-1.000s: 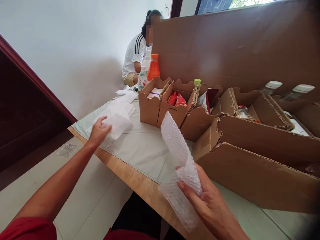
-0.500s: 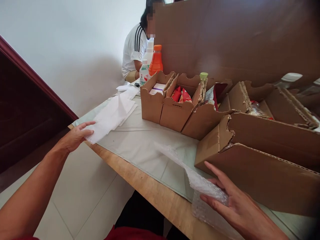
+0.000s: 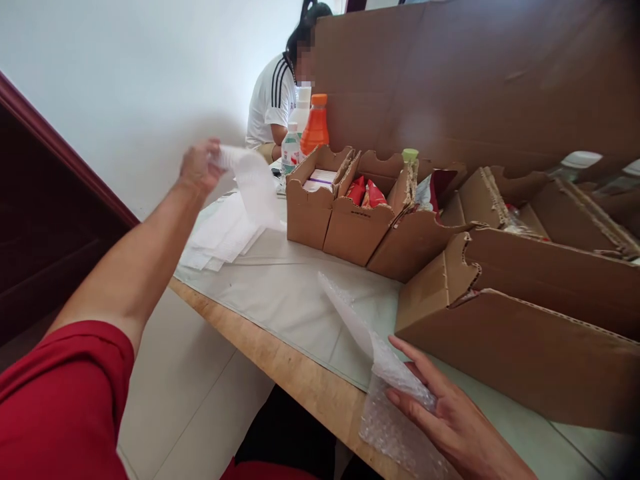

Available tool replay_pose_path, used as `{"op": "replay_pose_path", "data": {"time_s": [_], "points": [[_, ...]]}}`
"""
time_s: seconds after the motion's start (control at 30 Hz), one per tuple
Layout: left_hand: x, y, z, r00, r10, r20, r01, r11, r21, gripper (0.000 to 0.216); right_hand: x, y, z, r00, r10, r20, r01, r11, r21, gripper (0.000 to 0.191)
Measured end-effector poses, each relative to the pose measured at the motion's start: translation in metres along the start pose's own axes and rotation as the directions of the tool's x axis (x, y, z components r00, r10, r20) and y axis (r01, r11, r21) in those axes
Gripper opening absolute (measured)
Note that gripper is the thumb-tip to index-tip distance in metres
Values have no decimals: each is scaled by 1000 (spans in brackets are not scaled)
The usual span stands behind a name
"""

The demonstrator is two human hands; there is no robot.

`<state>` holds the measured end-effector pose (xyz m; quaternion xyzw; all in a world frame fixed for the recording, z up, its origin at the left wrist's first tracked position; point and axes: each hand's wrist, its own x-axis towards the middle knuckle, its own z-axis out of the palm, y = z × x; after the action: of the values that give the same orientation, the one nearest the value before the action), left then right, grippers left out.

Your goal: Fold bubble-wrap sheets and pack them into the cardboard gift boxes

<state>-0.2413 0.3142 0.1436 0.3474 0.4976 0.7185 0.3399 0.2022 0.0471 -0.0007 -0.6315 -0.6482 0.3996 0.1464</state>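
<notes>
My left hand [image 3: 201,167] is closed on the edge of a white foam sheet [image 3: 253,183], raised above the far left of the table; the sheet curves down to the right, its lower end by the boxes. Beneath it lie several more white sheets [image 3: 220,233] in a loose pile. At the near right, my right hand [image 3: 440,400] grips clear bubble wrap [image 3: 395,373] between thumb and fingers. One part of the wrap sticks up toward the table's middle, and another hangs over the wooden edge.
Cardboard bins [image 3: 356,230] stand in a row, some holding red packets [image 3: 367,193]. An open cardboard box [image 3: 540,353] is beside my right hand. An orange bottle [image 3: 315,127] and a clear bottle [image 3: 291,150] stand behind. A person in a white shirt [image 3: 270,100] sits beyond.
My left hand has risen and moved away from me, lifting one white sheet off the pile. My right hand has shifted slightly left with the bubble wrap.
</notes>
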Motion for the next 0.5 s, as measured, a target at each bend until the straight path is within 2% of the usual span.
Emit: {"op": "replay_pose_path", "data": {"time_s": [0.07,0.1,0.17,0.23,0.3,0.37,0.43,0.5], "points": [[10,28,7,991,136,-7,-136,990,-45,18,0,1,2,1000,-13,2,13,1000,10,84],[10,40,5,979,202,-15,-202,978,-46,17,1,2,3,1000,-19,0,19,1000,13,83],[0,52,-13,949,315,-23,-315,949,29,13,2,6,5,999,-37,-4,38,999,19,80],[-23,42,-40,928,374,-12,-363,908,208,13,4,12,5,998,-66,8,66,997,27,77],[-51,13,-70,956,294,6,-280,905,321,15,6,17,2,995,-89,41,87,995,41,75],[-74,-23,-97,989,142,33,-142,881,451,29,8,19,-2,993,-92,70,88,995,54,75],[-90,-53,-117,999,14,34,-31,824,566,36,8,19,-7,995,-66,80,60,996,67,77],[-98,-69,-128,991,-114,76,36,752,658,43,6,15,-12,996,-44,81,36,995,95,81]]}}
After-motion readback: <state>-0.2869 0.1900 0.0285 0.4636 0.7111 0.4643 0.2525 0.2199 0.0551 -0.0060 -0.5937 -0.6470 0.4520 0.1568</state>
